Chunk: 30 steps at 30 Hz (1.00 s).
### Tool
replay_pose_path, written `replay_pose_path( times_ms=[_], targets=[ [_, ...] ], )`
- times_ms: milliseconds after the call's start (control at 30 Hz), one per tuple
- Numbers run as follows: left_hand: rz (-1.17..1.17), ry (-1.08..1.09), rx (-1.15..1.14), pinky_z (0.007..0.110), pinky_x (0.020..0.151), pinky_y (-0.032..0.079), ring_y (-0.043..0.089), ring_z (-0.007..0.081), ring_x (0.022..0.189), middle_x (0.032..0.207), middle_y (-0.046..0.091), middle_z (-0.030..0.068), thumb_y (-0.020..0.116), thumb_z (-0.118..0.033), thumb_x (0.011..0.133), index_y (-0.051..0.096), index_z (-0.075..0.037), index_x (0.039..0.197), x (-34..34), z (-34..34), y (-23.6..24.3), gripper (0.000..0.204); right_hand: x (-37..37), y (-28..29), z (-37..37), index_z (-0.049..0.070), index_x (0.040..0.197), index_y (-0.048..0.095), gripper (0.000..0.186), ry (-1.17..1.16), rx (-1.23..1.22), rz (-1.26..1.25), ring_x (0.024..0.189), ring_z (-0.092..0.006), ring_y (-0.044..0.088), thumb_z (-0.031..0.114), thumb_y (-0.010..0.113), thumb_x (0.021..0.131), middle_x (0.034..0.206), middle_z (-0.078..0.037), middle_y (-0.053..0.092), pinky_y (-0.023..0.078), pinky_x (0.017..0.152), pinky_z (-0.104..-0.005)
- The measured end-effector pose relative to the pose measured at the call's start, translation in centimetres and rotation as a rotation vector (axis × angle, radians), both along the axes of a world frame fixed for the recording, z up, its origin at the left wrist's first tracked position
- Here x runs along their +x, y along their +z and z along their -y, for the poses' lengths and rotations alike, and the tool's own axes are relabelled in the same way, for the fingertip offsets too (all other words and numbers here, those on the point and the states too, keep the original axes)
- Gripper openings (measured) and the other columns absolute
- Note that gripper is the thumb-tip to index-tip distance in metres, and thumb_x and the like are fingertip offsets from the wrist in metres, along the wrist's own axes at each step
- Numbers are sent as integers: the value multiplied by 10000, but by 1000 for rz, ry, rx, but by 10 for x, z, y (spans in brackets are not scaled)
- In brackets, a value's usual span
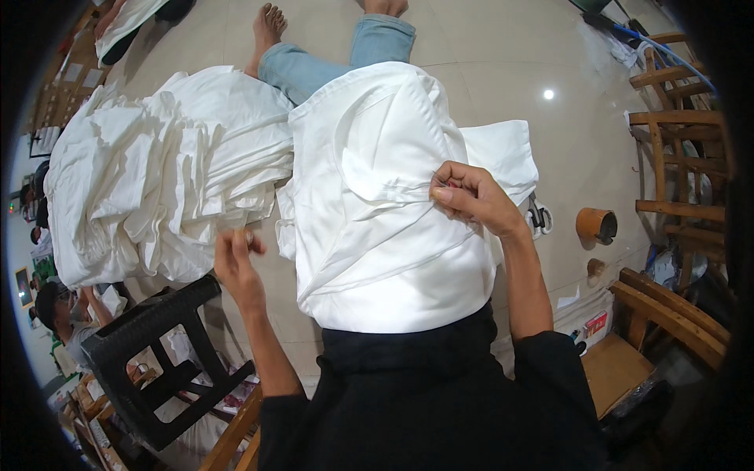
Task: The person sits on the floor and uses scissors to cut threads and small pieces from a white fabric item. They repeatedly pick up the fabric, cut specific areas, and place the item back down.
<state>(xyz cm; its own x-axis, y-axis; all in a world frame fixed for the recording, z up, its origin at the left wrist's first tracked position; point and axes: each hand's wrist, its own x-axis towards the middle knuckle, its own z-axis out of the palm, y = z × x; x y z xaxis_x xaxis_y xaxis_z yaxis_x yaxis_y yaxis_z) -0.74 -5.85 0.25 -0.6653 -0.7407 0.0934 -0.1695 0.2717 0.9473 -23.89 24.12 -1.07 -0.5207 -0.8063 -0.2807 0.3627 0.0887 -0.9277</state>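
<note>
Head view looks straight down onto my lap, where a white shirt (377, 212) is spread over my knees, its collar end away from me and its lower part tucked against my black top. My right hand (470, 196) is closed in a pinch on a fold near the middle of the shirt, fingertips pressed together on the cloth; something tiny may sit between them, but it is too small to tell. My left hand (237, 263) is raised off the cloth at its left edge, fingers curled together as if nipping something thin that I cannot make out. I judge the shirt light, soft and limp: it will sag and slide wherever it is not held, so a seam or doubled fold is the surest place to grip, since the single layer just bunches up. Just to my left a pile of white garments (165, 173) lies on the tiled floor (510, 71), nearly touching the shirt. A black plastic stool (153, 353) stands near my left elbow. To my right lie scissors (538, 216) beside the shirt's edge, a brown spool (597, 225) and wooden chairs (667, 157); freer room lies ahead, on bare floor.
</note>
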Motion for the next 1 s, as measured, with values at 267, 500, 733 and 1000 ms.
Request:
replay_pose_path(
  times_ms=[267, 500, 733, 1000],
  targets=[
    [144, 629, 118, 272, 550, 450, 536, 120, 611, 726, 548, 41, 473, -263, 1054, 523, -45, 899, 154, 14, -57, 273, 0, -5, 1, 71, 903, 594, 245, -9, 26, -96, 460, -3, 374, 298, 675, 951, 672, 15, 562, 279, 414, -172],
    [1567, 227, -321, 379, 915, 503, 653, 350, 1086, 1272, 598, 326, 667, -194, 915, 487, 114, 1350, 391, 53, -127, 563, 3, 12, 7, 48, 957, 595, 248, -23, 35, 100, 495, -7, 371, 288, 657, 977, 676, 31, 544, 284, 448, -175],
    [297, 44, 123, 268, 739, 505, 624, 128, 832, 1039, 685, 96, 544, -151, 1021, 609, 6, 1254, 54, -44, 13, 288, 20, 43, 9, 36, 979, 588, 248, -196, 113, -8, 551, 4, 358, 278, 640, 990, 690, 47, 491, 276, 472, -175],
    [18, -256, 924, 205, 425, 291, 406, 40, 477, 689, 541, -5, 554, -305, 1042, 585, -31, 973, -100, -154, 7, 284, 30, 11, 25, -12, 1000, 578, 257, -271, 113, -346, 710, -63, 422, 237, 639, 986, 773, 22, 515, 371, 625, -235]
  ],
)
